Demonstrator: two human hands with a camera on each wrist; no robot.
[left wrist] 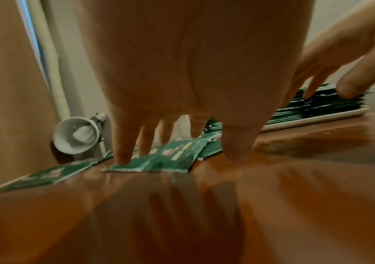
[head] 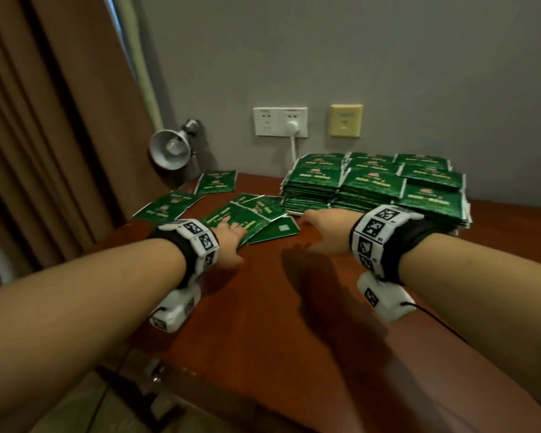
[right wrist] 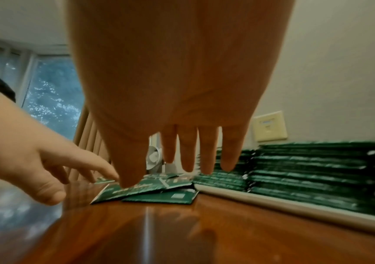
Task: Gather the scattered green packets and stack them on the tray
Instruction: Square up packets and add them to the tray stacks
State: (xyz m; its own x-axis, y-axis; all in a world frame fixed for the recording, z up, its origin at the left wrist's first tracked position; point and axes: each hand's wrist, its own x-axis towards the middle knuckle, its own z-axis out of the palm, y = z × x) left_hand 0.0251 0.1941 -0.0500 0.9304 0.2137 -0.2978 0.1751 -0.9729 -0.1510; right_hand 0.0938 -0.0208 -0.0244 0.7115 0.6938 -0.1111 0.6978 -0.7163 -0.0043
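Nearest the wearer, bare reddish-brown table (head: 263, 307), glossy and reflective; both forearms reach forward over it.

Left hand (head: 230, 242): fingers (left wrist: 122, 151) straight and spread, tips resting on the near edge of the loose packets (head: 250, 218); nothing gripped. Right hand (head: 322, 232): fingers (right wrist: 187, 151) straight, slightly parted, poised above the same packets near the tray corner; holding nothing; contact with the packets cannot be confirmed.

Loose packets: a small overlapping heap directly under the hands, two more (head: 169, 206) lying apart toward the left and far-left edge of the table, close to a grey lamp (head: 171, 148).

Handling, as judged: flat foil-like sachets, light, thin, somewhat flexible, likely slippery on the polished surface; they lie flush, so lifting by a raised corner or sliding them together and pinching an edge appears most workable; overlapped ones may shift against each other.

Appearance: dark green, rectangular, pale print on the face, light crimped edges; one shows a small square mark on its reverse.

Beyond: white tray (right wrist: 295, 209) at the right rear, carrying tall stacked packets (head: 372, 182) in several adjoining columns; wall sockets (head: 280, 121) behind.
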